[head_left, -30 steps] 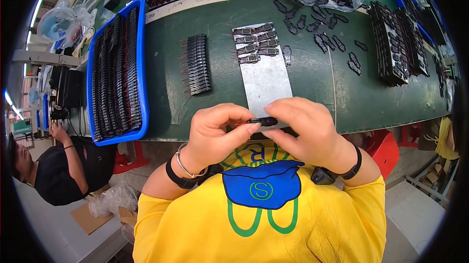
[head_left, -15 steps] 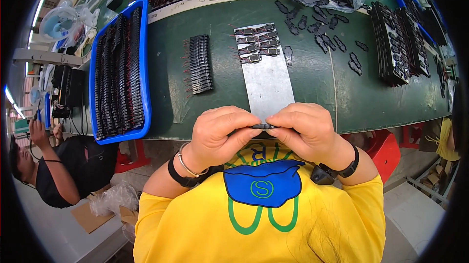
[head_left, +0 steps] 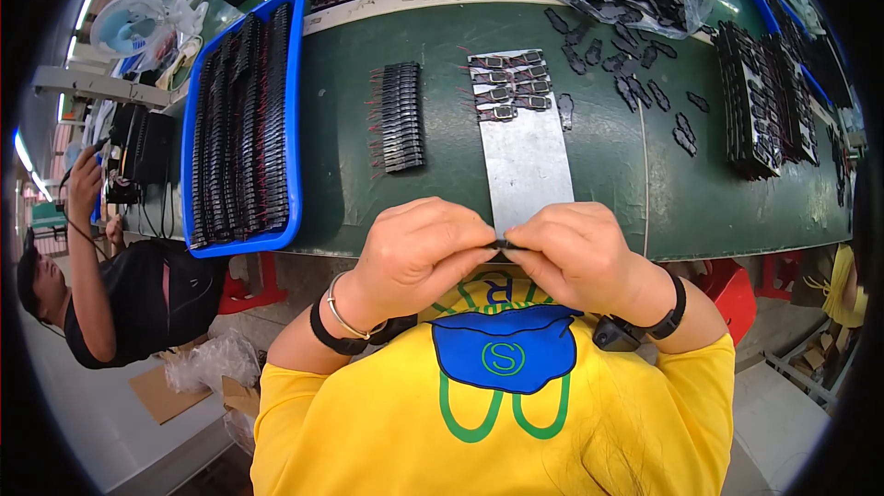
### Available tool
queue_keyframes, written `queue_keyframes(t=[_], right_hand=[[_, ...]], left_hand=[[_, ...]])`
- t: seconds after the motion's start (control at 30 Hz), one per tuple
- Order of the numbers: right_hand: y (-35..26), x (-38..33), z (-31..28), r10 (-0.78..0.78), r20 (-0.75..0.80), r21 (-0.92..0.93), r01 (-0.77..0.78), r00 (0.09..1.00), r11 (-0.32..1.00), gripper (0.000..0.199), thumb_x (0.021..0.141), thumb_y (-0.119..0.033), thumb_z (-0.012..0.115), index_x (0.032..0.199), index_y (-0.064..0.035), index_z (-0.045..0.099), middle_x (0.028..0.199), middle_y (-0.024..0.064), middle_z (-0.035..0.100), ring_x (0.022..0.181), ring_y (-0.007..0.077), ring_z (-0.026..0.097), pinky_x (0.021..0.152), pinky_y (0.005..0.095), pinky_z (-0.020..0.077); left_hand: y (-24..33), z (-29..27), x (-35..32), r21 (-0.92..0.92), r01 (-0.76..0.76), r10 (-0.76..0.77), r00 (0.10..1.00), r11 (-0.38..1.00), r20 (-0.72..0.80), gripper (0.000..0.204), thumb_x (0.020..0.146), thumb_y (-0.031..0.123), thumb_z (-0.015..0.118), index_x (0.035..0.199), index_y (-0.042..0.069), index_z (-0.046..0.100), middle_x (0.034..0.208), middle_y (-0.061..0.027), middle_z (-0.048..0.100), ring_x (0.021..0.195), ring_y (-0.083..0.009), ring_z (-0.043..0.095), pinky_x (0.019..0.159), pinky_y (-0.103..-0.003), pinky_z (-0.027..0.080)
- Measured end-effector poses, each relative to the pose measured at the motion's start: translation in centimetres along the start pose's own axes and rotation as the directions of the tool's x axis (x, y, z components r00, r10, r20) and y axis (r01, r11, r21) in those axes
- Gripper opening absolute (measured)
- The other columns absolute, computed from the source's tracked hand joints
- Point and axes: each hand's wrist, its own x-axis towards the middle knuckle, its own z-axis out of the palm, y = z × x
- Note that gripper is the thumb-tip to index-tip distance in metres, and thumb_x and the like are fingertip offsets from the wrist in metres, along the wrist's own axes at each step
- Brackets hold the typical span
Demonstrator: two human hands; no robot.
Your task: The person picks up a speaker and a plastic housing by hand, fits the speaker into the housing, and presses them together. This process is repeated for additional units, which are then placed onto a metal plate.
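Hands closer to my chest than a second ago | left hand (head_left: pixel 419 256) and right hand (head_left: pixel 575 252) both pinching small black part (head_left: pixel 502 244) between them, near desk (head_left: pixel 350 174) edge by metal strip (head_left: pixel 525 160) | reckon I'm mid-assembly
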Motion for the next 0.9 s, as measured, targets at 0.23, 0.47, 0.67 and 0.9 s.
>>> queue_keyframes(t=[0.23,0.47,0.67,0.9], right_hand=[[0.5,1.9,-0.3,0.157,0.158,-0.011,-0.157,0.975,0.988,0.022,0.069,-0.002,0.073,0.088,-0.0003,0.061,0.072,0.0110,0.062,0.062,0.0275,0.062,0.054,0.0336,0.0492],[6.4,5.4,-2.3,0.146,0.085,-0.450,-0.093,0.986,0.888,0.021,0.072,-0.010,0.073,0.090,-0.0045,0.065,0.078,0.0091,0.059,0.072,0.0285,0.060,0.063,0.0370,0.0493],[7.4,5.6,-1.3,0.166,0.096,-0.506,-0.095,0.981,0.857,0.018,0.073,-0.011,0.071,0.089,-0.0051,0.066,0.079,0.0086,0.058,0.077,0.0281,0.060,0.067,0.0377,0.0491],[4.2,5.0,-1.5,0.083,0.091,-0.449,-0.033,0.992,0.893,0.021,0.069,-0.006,0.072,0.088,-0.0039,0.065,0.078,0.0090,0.058,0.073,0.0286,0.059,0.062,0.0380,0.0475]], left_hand=[[-1.1,-2.4,-1.5,0.241,0.029,-0.037,0.999,0.970,0.028,0.015,0.070,-0.001,0.073,0.083,0.002,0.066,0.081,-0.0120,0.066,0.069,-0.0247,0.064,0.061,-0.031,0.050],[-4.2,-3.5,-2.7,0.421,0.284,-0.202,0.953,0.861,-0.227,0.012,0.071,0.001,0.073,0.081,0.003,0.066,0.080,-0.0095,0.064,0.072,-0.0256,0.063,0.064,-0.033,0.051],[-3.8,-3.5,-2.5,0.440,0.305,-0.212,0.945,0.844,-0.249,0.016,0.071,0.001,0.073,0.086,0.003,0.066,0.081,-0.0098,0.063,0.073,-0.0250,0.063,0.065,-0.031,0.051],[-1.1,-2.1,-1.6,-0.089,0.482,-0.490,0.857,0.871,-0.159,0.019,0.079,0.003,0.071,0.097,-0.001,0.066,0.085,-0.0084,0.066,0.069,-0.0140,0.064,0.060,-0.026,0.051]])
